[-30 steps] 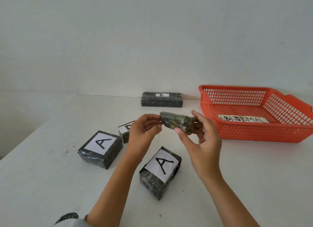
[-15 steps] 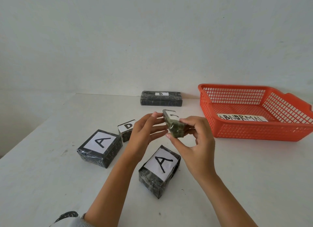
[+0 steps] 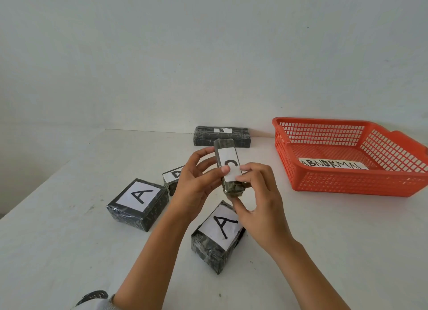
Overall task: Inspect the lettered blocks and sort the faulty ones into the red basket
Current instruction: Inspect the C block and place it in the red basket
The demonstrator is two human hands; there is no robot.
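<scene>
A narrow dark block labelled C (image 3: 228,157) is held above the table between both hands, its white label facing me. My left hand (image 3: 196,184) pinches its left side and my right hand (image 3: 259,198) holds its lower end and right edge. On the white table lie two blocks marked A, one at the left (image 3: 137,204) and one under my hands (image 3: 218,235). A small block marked D (image 3: 172,179) is partly hidden by my left hand. A long block marked B (image 3: 222,136) rests by the wall. The red basket (image 3: 347,182) at the right holds only an ABNORMAL label.
The white table (image 3: 324,240) ends at the wall behind and drops off along its left edge. Bare tabletop lies in front of the basket and at the lower left.
The C block has been turned in my hands from lying sideways with its dark side showing to standing lengthwise with its label toward me. The other blocks have not moved.
</scene>
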